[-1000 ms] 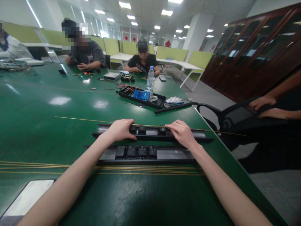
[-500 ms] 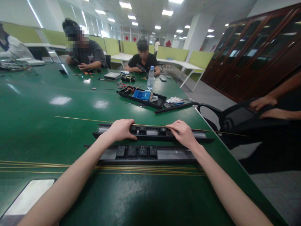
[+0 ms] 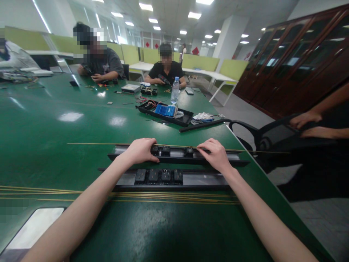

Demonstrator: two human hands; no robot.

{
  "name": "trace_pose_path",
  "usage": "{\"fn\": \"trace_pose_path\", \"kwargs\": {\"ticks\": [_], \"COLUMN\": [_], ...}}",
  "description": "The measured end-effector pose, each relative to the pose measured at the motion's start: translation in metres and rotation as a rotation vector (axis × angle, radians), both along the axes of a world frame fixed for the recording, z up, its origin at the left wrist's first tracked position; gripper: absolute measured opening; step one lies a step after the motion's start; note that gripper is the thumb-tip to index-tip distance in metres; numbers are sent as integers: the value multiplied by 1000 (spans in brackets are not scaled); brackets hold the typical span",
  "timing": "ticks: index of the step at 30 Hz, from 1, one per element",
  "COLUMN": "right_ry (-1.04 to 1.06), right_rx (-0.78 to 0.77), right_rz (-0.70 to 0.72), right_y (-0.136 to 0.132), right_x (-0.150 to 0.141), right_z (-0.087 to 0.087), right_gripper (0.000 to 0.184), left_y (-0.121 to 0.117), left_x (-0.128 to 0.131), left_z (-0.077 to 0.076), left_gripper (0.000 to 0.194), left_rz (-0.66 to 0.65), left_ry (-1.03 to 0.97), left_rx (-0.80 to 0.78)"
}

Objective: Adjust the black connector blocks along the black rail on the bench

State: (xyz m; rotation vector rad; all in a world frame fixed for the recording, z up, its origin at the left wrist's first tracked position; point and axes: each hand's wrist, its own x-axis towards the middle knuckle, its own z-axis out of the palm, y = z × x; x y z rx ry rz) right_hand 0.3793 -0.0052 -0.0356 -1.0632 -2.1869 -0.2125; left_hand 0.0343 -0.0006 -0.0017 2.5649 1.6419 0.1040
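Note:
My right hand (image 3: 214, 153) pinches a long thin brass-coloured rod (image 3: 92, 143) between thumb and fingertips. This rod lies nearly level along the back of a long black channel (image 3: 180, 159), sticking out past both its ends. Around the channel's left part, my left hand (image 3: 139, 150) is closed, thumb at the front wall and fingers behind. Black square blocks (image 3: 165, 150) sit inside the channel between my hands. Closer to me lies a second black channel (image 3: 203, 178) with a row of several black blocks (image 3: 153, 175). Whether my left fingers touch the rod is hidden.
More brass-coloured rods (image 3: 169, 196) lie in front of the near channel. A phone-like slab (image 3: 35, 225) is at lower left. Farther back are a black tray (image 3: 185, 119) with a blue part, a water bottle (image 3: 175, 91) and gloves (image 3: 203, 118). Co-workers sit across; another person's hands rest on a chair.
The rod has slid slightly right and turned more level, its left end lower and its right end higher. My right hand has shifted a little right; my left hand stays put.

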Motion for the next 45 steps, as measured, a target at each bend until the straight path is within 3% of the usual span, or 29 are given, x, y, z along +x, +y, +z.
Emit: {"fn": "trace_pose_path", "kwargs": {"ticks": [18, 30, 45], "right_ry": [-184, -306, -350], "right_rx": [-49, 27, -6], "right_rz": [81, 21, -9], "right_y": [2, 3, 1], "right_x": [13, 24, 35], "right_z": [19, 16, 25], "right_gripper": [22, 23, 21], "left_y": [3, 1, 3], "left_x": [-1, -1, -3], "left_z": [-4, -2, -5], "left_gripper": [68, 67, 67], "left_rz": [17, -6, -13], "left_ry": [-6, -6, -5], "left_rx": [-1, 11, 16]}}
